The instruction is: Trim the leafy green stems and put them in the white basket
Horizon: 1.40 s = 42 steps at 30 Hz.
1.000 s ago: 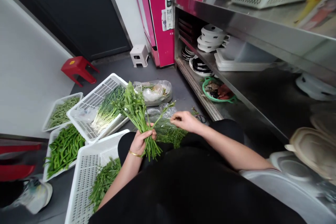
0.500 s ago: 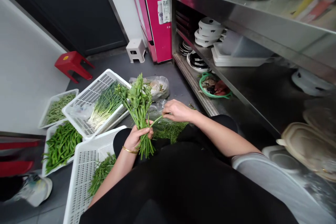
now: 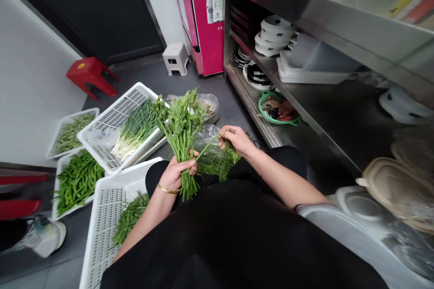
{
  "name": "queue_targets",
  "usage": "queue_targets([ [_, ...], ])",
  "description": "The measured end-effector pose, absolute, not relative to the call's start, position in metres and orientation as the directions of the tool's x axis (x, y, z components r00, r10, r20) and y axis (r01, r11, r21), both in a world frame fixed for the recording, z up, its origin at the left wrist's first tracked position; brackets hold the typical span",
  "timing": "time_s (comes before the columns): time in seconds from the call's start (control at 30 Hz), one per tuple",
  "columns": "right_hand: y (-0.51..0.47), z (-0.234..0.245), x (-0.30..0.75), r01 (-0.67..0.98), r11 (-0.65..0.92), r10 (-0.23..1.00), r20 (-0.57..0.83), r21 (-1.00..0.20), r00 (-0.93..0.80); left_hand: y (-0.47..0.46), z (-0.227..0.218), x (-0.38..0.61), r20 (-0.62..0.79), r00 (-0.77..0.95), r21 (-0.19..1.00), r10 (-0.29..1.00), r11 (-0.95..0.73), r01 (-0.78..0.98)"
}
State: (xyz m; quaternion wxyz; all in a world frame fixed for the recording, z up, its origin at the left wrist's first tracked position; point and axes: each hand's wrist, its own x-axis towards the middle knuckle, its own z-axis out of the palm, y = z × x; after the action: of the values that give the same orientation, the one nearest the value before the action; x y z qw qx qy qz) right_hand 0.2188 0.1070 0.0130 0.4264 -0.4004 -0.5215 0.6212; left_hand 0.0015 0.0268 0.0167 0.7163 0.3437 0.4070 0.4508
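Observation:
My left hand [image 3: 178,174] is closed around the stalks of a bunch of leafy green celery [image 3: 181,137], leaves up and cut ends sticking out below the fist. To its right, my right hand [image 3: 235,139] pinches the tip of a thin celery stalk [image 3: 207,146], which slants down to the fingers of my left hand. Some green leaves show just under my right hand; I cannot tell whether they hang from it. Below and between the hands lies a heap of green trimmings [image 3: 217,165] on clear plastic.
White crates on the left hold spring onions [image 3: 134,128], green peppers [image 3: 79,180], green beans [image 3: 76,134] and loose greens [image 3: 130,219]. A steel shelf [image 3: 325,22] with dishes stands right. Stools [image 3: 175,58], a green basket [image 3: 280,108] and another person's shoe [image 3: 44,235] are nearby.
My right hand has shifted slightly right, its fingers now turned to pinch the thin stalk's tip. The bunch leans a little more to the right in my left hand.

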Motion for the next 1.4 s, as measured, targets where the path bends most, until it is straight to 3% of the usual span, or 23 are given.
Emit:
queue_targets([
  [0.1, 0.117, 0.012, 0.233, -0.048, -0.095, 0.982, -0.086, -0.994, -0.167, 0.024, 0.022, -0.005, -0.252, 0.251, 0.845, 0.935, 0.339, -0.414],
  [0.2, 0.115, 0.025, 0.245, 0.14, 0.117, 0.993, 0.119, -0.983, 0.007, 0.023, 0.023, -0.011, -0.263, 0.237, 0.831, 0.935, 0.344, -0.437],
  [0.23, 0.11, 0.031, 0.243, 0.256, 0.255, 0.967, 0.246, -0.932, -0.069, 0.023, 0.022, -0.012, -0.272, 0.241, 0.83, 0.932, 0.353, -0.431],
  [0.3, 0.096, 0.044, 0.232, 0.441, 0.556, 0.825, 0.4, -0.705, -0.4, 0.024, 0.019, -0.009, -0.288, 0.265, 0.829, 0.92, 0.379, -0.412],
  [0.37, 0.082, 0.054, 0.214, 0.482, 0.748, 0.642, 0.316, -0.456, -0.698, 0.026, 0.017, -0.004, -0.294, 0.296, 0.827, 0.909, 0.397, -0.397],
  [0.43, 0.075, 0.058, 0.2, 0.441, 0.83, 0.518, 0.18, -0.341, -0.836, 0.027, 0.016, 0.001, -0.292, 0.323, 0.826, 0.9, 0.407, -0.389],
  [0.5, 0.073, 0.057, 0.195, 0.338, 0.846, 0.44, 0.182, -0.412, -0.88, 0.025, 0.016, 0.005, -0.273, 0.352, 0.824, 0.895, 0.407, -0.395],
  [0.57, 0.076, 0.054, 0.2, 0.205, 0.762, 0.468, 0.304, -0.614, -0.83, 0.022, 0.016, 0.005, -0.241, 0.382, 0.822, 0.892, 0.397, -0.409],
  [0.67, 0.084, 0.051, 0.219, 0.085, 0.501, 0.753, 0.386, -0.861, -0.534, 0.021, 0.013, 0.002, -0.204, 0.408, 0.813, 0.89, 0.386, -0.435],
  [0.73, 0.088, 0.051, 0.231, 0.125, 0.439, 0.853, 0.369, -0.89, -0.368, 0.022, 0.011, -0.001, -0.214, 0.43, 0.797, 0.877, 0.412, -0.442],
  [0.8, 0.088, 0.052, 0.235, 0.278, 0.526, 0.833, 0.421, -0.804, -0.359, 0.025, 0.009, -0.003, -0.237, 0.464, 0.783, 0.854, 0.451, -0.429],
  [0.9, 0.084, 0.052, 0.227, 0.529, 0.712, 0.702, 0.446, -0.462, -0.556, 0.03, 0.009, -0.002, -0.259, 0.498, 0.78, 0.827, 0.483, -0.397],
  [1.0, 0.085, 0.05, 0.216, 0.568, 0.812, 0.576, 0.335, -0.135, -0.745, 0.033, 0.014, 0.0, -0.27, 0.525, 0.787, 0.807, 0.499, -0.362],
  [1.07, 0.089, 0.05, 0.216, 0.544, 0.839, 0.526, 0.283, -0.017, -0.802, 0.033, 0.019, 0.0, -0.308, 0.532, 0.8, 0.788, 0.518, -0.304],
  [1.23, 0.098, 0.057, 0.235, 0.59, 0.805, 0.564, 0.223, 0.069, -0.795, 0.028, 0.021, -0.013, -0.453, 0.452, 0.79, 0.769, 0.581, -0.196],
  [1.4, 0.099, 0.062, 0.248, 0.58, 0.815, 0.578, 0.062, 0.01, -0.814, 0.023, 0.018, -0.022, -0.384, 0.374, 0.819, 0.844, 0.498, -0.284],
])
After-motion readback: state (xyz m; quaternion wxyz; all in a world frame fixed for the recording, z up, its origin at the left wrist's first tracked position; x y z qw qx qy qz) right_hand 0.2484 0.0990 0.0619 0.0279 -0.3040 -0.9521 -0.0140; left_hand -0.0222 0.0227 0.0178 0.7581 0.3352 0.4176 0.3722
